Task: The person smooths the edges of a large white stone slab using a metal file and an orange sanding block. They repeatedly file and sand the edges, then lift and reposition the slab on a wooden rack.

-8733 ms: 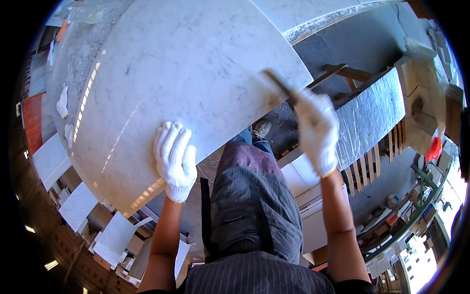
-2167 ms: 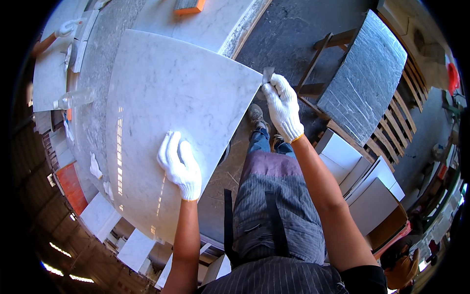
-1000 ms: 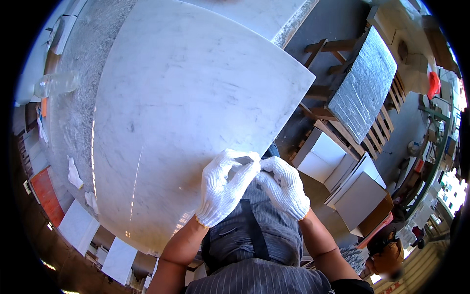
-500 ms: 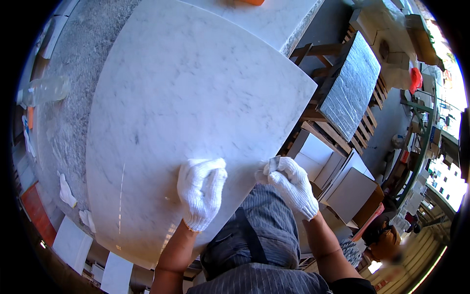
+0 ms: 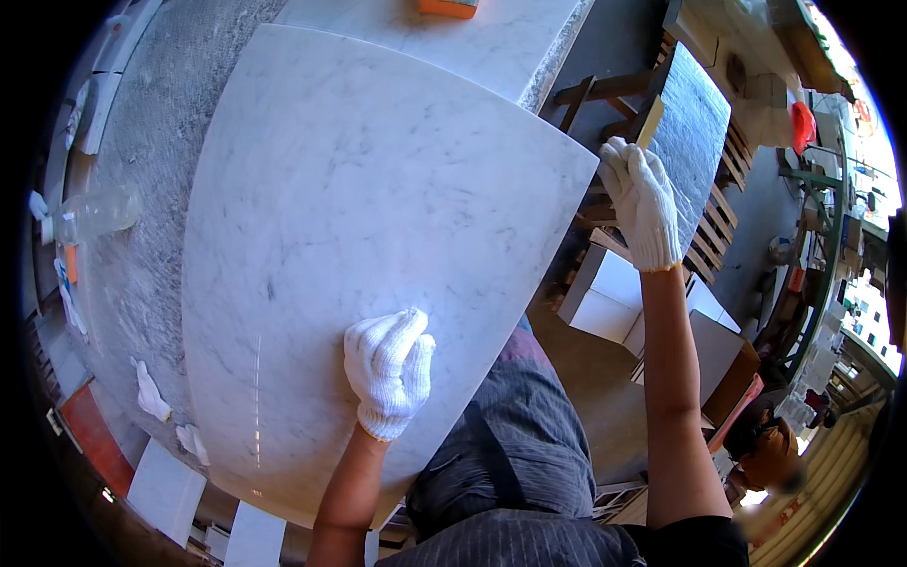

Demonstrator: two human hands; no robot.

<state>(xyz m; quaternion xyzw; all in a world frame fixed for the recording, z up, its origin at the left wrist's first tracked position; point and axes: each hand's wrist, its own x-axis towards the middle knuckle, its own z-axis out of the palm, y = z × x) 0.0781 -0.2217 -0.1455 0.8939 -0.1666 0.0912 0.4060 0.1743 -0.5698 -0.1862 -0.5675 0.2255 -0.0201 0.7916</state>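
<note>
A large white marble slab (image 5: pixel 378 189) with grey veins and a curved outer edge lies in front of me. My left hand (image 5: pixel 387 369), in a white knitted glove, rests near its front edge with fingers curled together. Whether anything is in it is hidden. My right hand (image 5: pixel 647 203), gloved the same way, is stretched out to the slab's far right corner, fingers pressed together. A flat yellowish strip (image 5: pixel 650 121) shows just beyond these fingertips; I cannot tell whether they hold it.
A grey stone-topped stand (image 5: pixel 694 104) is beyond my right hand, with white boxes (image 5: pixel 605 293) below. An orange block (image 5: pixel 448 8) sits on the far slab. On the rough grey surface at left are a clear plastic bottle (image 5: pixel 99 210) and a loose glove (image 5: pixel 149 392).
My right hand has moved far forward and right, from the slab's near edge to its far corner. A small grey flat piece seen at its fingertips before is not recognisable now. The left hand stays nearly still.
</note>
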